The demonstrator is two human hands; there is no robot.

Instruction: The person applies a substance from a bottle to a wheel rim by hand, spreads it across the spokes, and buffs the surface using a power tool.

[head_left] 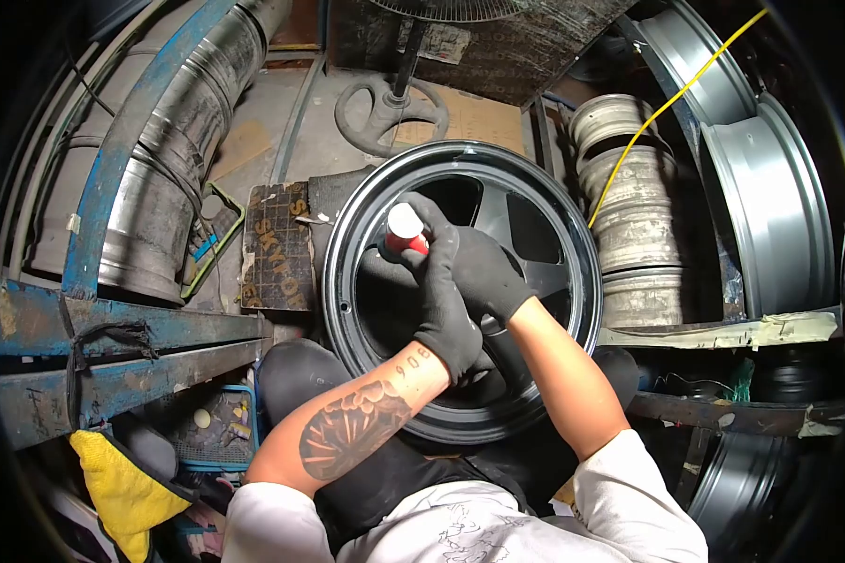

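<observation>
The dusty floor (282, 131) carries a fan base (390, 113) and a mat (277, 249).

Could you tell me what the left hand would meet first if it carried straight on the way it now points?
Probably the red can that the left hand grips, then the black wheel's rim; depth is unclear.

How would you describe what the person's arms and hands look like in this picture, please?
Both hands wear black knit gloves: the left hand and the right hand. The forearms are bare. The left forearm carries a large dark tattoo with a rounded, shell-like pattern, and small digits are inked near the wrist. Short white sleeves with a thin line drawing on the shirt cover the upper arms.
</observation>
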